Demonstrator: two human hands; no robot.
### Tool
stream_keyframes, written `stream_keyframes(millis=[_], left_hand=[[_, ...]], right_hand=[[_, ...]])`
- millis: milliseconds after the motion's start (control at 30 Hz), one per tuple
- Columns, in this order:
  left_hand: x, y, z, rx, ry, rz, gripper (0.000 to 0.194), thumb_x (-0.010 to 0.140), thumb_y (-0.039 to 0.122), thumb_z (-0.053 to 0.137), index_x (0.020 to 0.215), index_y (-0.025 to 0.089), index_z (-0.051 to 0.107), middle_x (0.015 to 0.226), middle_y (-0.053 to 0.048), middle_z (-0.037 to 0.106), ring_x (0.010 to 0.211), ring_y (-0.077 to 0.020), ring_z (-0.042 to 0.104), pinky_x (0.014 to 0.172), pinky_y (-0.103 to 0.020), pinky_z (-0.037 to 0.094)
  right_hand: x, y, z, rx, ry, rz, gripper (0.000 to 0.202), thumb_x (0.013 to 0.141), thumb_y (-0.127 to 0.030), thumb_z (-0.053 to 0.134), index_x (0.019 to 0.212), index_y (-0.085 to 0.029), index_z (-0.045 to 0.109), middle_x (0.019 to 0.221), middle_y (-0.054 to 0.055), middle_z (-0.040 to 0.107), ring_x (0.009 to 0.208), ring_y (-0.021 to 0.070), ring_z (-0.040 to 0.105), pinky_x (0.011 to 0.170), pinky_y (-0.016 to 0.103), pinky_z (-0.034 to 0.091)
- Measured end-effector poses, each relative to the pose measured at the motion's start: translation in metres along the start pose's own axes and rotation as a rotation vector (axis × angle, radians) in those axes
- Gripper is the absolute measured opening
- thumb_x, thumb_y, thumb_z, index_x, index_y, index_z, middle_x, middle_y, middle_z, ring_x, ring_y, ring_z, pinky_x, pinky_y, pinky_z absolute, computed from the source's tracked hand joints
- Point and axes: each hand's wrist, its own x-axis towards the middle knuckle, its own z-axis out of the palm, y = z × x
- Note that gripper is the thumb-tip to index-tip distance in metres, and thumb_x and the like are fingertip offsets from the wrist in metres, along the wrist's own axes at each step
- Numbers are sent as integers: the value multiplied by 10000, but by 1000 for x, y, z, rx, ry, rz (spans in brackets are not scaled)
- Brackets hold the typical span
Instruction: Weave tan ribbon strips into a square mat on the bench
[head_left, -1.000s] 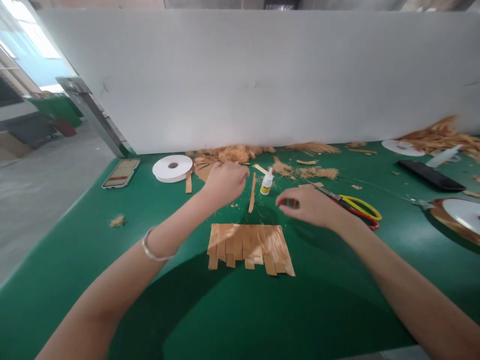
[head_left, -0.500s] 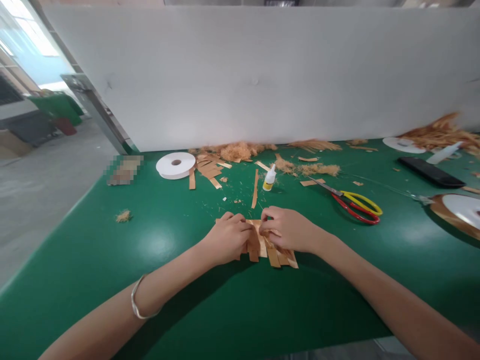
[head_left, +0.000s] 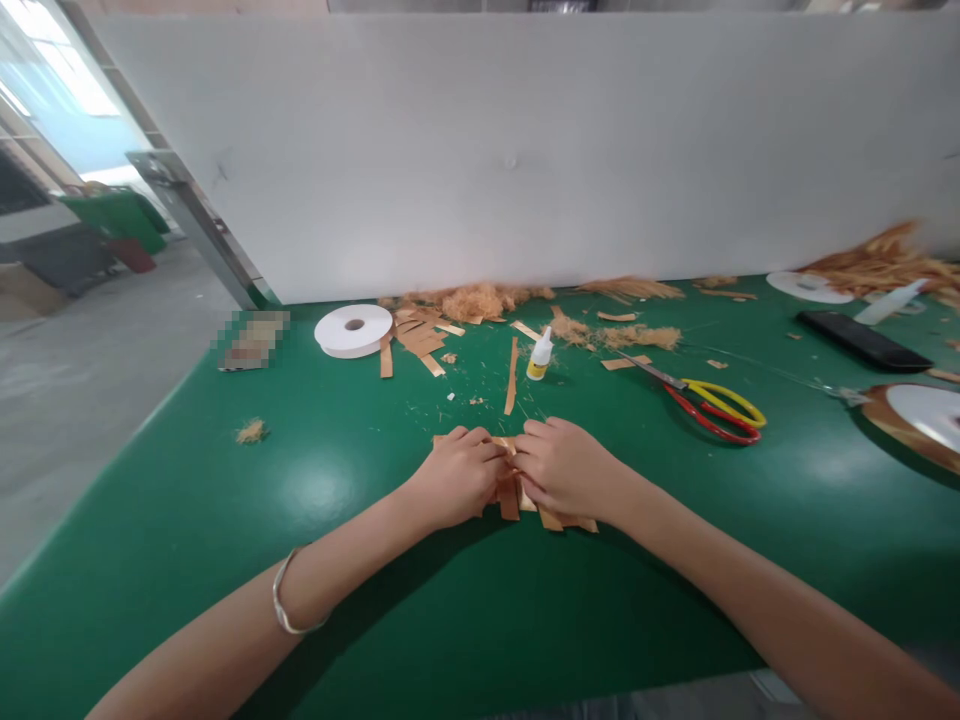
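A row of tan and brown flat strips (head_left: 509, 498), laid side by side with their ends fanned toward me, lies on the green table under my fingers. My left hand (head_left: 463, 474) is closed on the left part of the strips, fingertips bent down. Close beside it, my right hand (head_left: 564, 466) pinches the strips near their middle. The two sets of fingertips almost meet, and they hide what is between them. Just beyond my hands stand a small white glue bottle (head_left: 539, 356) with a yellow label and a single loose strip (head_left: 511, 376).
Scissors (head_left: 703, 398) with red and yellow handles lie to the right. A white tape roll (head_left: 354, 331), cut strips (head_left: 418, 340) and tangled fibre (head_left: 480, 300) line the back. At far right are a black case (head_left: 862, 340) and a brown ribbon spool (head_left: 919, 425).
My right hand has moved slightly left along the strips, closer to my left hand, and now covers more of them. My left hand stays almost in place.
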Motion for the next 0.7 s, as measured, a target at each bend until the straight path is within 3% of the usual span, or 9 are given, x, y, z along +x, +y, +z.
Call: stream_keyframes(millis=[133, 233, 400, 500, 600, 700], left_hand=[[2, 2, -2, -93, 2, -46, 139, 806, 91, 489, 832, 133, 619, 953, -105, 675, 980, -262, 564, 748, -368, 426], [2, 4, -5, -288, 66, -115, 188, 736, 30, 490, 855, 151, 572, 936, -99, 660, 1051, -267, 545, 784, -368, 460], [10, 7, -4, -950, 166, -397, 367, 751, 127, 584, 1069, 207, 418, 1128, -86, 614, 831, -176, 637, 671, -312, 513], [23, 4, 3, -1318, 236, -469, 475, 704, 155, 689, 1044, 216, 363, 1115, -104, 627, 985, -207, 630, 732, -310, 525], [36, 0, 11, -1440, 234, -541, 507, 691, 154, 723, 1040, 214, 361, 957, -71, 668, 857, -197, 666, 725, -331, 534], [40, -1, 16, -1425, 215, -564, 434, 741, 130, 676, 1047, 211, 379, 782, -17, 674, 720, -177, 673, 697, -346, 547]], right_hand=[[0, 6, 6, 44, 43, 17, 188, 846, -201, 493, 747, -159, 647, 759, 88, 641, 775, 213, 515, 617, 323, 315], [-1, 11, 12, 128, 81, 48, 210, 868, -186, 474, 752, -152, 646, 734, 72, 633, 723, 191, 513, 627, 308, 348], [-3, 22, 18, 323, 175, 174, 222, 903, -217, 469, 822, -156, 666, 765, 69, 645, 774, 189, 547, 641, 288, 387], [-2, 26, 16, 448, 214, 271, 223, 904, -264, 488, 820, -172, 673, 770, 61, 640, 785, 184, 553, 631, 279, 385], [-2, 29, 12, 534, 229, 338, 212, 900, -282, 497, 825, -189, 673, 758, 46, 628, 769, 177, 547, 620, 274, 372], [-5, 32, 10, 604, 223, 377, 206, 891, -304, 507, 807, -199, 664, 774, 37, 630, 736, 163, 542, 609, 269, 360]])
